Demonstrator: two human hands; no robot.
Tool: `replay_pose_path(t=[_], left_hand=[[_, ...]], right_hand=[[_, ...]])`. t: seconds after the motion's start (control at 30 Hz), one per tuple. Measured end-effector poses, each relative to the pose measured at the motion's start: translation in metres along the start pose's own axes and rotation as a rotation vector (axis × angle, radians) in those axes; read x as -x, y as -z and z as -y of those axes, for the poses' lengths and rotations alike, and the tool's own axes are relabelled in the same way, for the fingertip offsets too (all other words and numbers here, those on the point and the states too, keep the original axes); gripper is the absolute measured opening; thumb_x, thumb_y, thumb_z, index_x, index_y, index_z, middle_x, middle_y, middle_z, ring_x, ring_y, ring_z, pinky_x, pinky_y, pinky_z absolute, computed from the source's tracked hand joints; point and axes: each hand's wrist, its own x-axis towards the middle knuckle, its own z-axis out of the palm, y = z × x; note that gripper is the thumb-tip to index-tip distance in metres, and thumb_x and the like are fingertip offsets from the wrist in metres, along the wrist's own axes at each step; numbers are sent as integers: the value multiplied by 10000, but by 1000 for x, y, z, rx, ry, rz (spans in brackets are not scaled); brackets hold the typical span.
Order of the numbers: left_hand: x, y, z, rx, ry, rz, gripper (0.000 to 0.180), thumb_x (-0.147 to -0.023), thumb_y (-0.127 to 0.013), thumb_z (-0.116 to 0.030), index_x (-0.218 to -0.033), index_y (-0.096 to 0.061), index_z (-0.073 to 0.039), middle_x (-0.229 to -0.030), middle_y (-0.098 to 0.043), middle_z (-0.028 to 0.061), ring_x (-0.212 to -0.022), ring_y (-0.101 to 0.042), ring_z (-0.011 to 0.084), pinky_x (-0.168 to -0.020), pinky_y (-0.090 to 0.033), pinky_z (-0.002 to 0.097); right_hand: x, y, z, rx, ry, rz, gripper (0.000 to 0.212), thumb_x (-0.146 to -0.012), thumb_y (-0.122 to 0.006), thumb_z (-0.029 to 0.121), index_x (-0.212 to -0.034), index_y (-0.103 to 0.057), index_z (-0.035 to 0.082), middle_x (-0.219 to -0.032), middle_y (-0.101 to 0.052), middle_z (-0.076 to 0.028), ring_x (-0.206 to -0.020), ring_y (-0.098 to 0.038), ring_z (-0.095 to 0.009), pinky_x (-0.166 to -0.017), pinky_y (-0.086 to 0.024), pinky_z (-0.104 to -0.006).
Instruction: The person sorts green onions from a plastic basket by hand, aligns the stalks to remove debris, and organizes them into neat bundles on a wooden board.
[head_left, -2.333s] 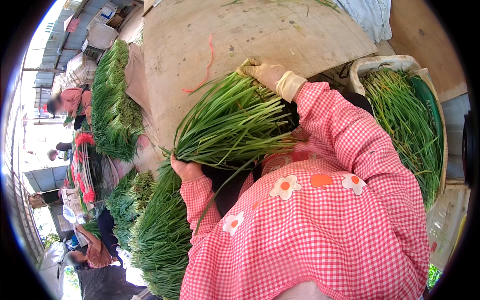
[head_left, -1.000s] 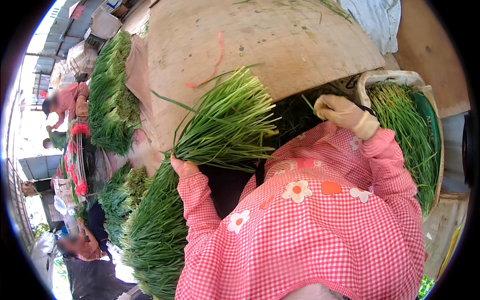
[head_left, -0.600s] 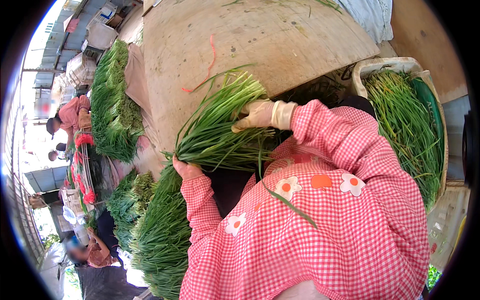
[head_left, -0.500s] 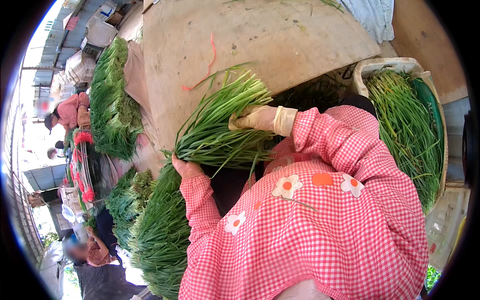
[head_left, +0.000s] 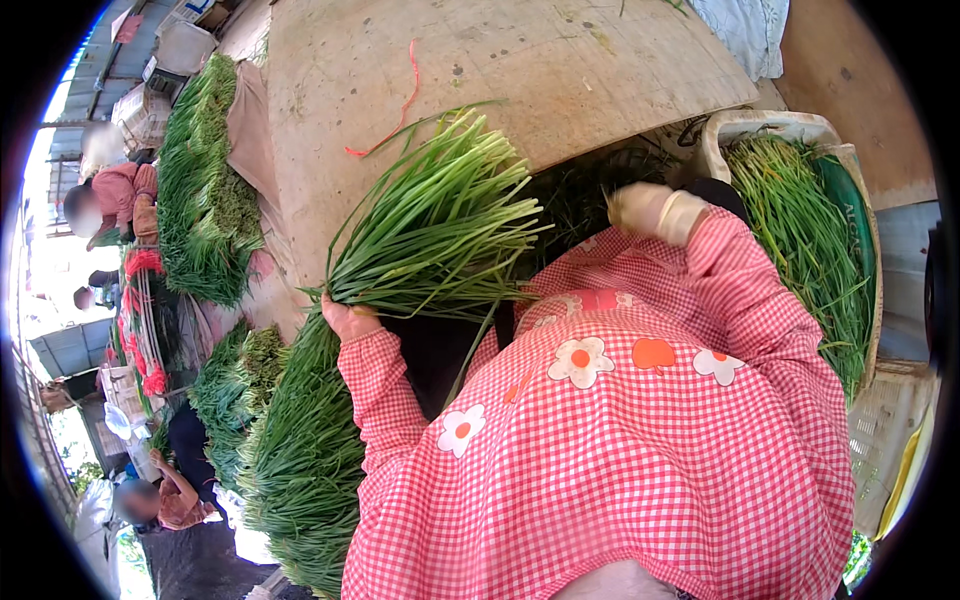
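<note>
My left hand is closed round the leafy end of a fanned bunch of green chives. The pale cut ends of the stalks spread to the upper right, over the edge of the wooden board. Away to the right of the bunch is my right hand in a cream glove, smeared by motion. Its fingers cannot be made out, nor whether anything is in them. A white tub full of long chives stands just beyond my right arm.
A big heap of chives lies beside my left arm, with another long pile farther left. A thin red tie rests on the board. Two people sit at the left. A pale cloth hangs at the back right.
My right hand has come off the chives and swung right, towards the dark gap by the tub. My left hand still holds the bunch, whose stalks now fan out more.
</note>
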Motion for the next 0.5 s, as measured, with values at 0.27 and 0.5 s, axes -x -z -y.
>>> replay_pose_path(t=[0.27,0.5], left_hand=[[11,-7,3,-66,-5,56,390,-876,-338,-286,-1063,-548,-15,-1046,-599,169,-911,-589,331,-807,-497,462],[26,-20,4,90,1,5,362,-878,-350,-247,-1046,-539,13,-1066,-579,183,-932,-578,337,-831,-491,480]], right_hand=[[-63,11,129,-1673,182,-4,494,-790,-653,238,-1204,-496,18,-1111,-573,-109,-1029,-501,-177,-898,-380,-283],[-68,22,148,-2228,59,-46,144,-896,-493,134,-876,-559,8,-775,-576,-43,-548,-419,-95,-514,-399,-209]])
